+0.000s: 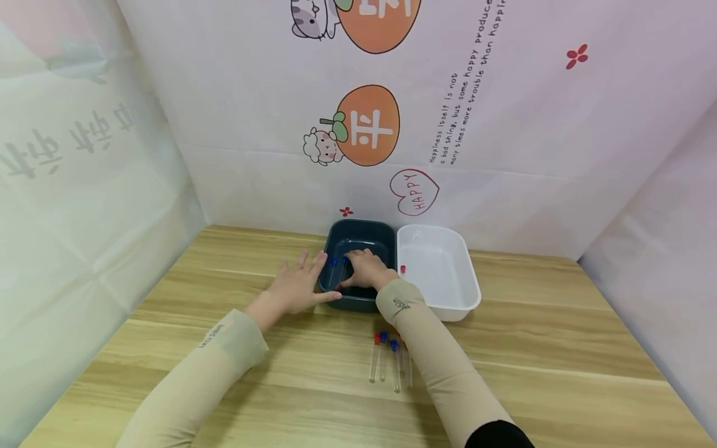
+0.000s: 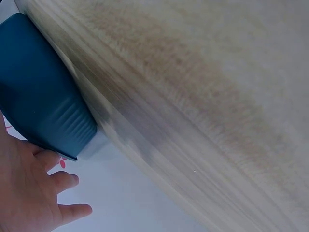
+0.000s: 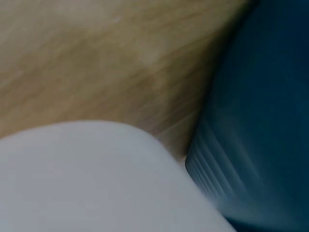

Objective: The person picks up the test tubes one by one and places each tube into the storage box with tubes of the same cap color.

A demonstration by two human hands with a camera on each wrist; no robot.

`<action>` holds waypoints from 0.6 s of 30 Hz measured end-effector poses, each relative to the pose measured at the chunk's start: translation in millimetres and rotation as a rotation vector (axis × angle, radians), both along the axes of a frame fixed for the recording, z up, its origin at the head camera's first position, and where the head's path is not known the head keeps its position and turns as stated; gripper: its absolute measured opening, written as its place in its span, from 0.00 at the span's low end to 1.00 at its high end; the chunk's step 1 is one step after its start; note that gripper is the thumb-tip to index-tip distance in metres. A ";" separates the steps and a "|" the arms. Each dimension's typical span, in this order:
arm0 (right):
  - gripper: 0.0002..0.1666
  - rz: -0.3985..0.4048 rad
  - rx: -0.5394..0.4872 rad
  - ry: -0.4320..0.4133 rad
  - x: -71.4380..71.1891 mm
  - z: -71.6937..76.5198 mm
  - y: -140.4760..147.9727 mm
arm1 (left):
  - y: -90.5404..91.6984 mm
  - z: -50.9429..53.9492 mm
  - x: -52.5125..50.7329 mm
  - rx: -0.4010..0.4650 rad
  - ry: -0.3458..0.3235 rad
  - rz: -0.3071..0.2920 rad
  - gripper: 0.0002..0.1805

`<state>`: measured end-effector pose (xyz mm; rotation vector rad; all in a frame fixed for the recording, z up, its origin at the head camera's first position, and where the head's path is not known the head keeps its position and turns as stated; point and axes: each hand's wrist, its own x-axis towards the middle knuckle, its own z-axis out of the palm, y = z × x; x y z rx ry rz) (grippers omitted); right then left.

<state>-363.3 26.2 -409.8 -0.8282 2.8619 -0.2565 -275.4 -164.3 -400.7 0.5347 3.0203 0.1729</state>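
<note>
My right hand (image 1: 365, 270) reaches down into the dark teal bin (image 1: 358, 305), fingers and thumb bent about a small clear tube with a blue cap (image 1: 345, 260). The fingertips are at its cap and the thumb near its other end. Another blue cap (image 1: 334, 261) shows beside it in the bin. My left hand (image 1: 297, 287) rests at the bin's left near corner with its fingers spread; in the left wrist view they lie against the bin's rim. Several clear tubes with red and blue caps (image 1: 394, 346) lie on the table, partly hidden by the right sleeve.
A white bin (image 1: 470, 280) stands against the teal bin's right side, with a red cap (image 1: 403, 269) in it by the left wall. Both stand on a wood-grain table (image 1: 269, 398) before a printed cloth backdrop (image 1: 504, 205). Cloth also hangs at both sides.
</note>
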 end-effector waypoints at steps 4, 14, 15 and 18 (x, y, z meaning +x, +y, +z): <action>0.52 0.006 0.008 -0.005 -1.5 -3.1 -0.1 | 0.5 -0.7 -0.5 0.000 -0.003 -0.001 0.58; 0.53 0.004 0.019 -0.040 -1.4 -1.8 -2.8 | 2.5 1.8 1.8 0.008 -0.006 0.003 0.58; 0.53 0.003 0.020 -0.045 -1.4 -1.6 -3.2 | 2.4 1.9 1.8 0.008 -0.007 0.003 0.58; 0.53 0.002 0.027 -0.056 -1.9 -1.4 -4.3 | 1.9 1.5 0.9 0.008 -0.009 0.003 0.58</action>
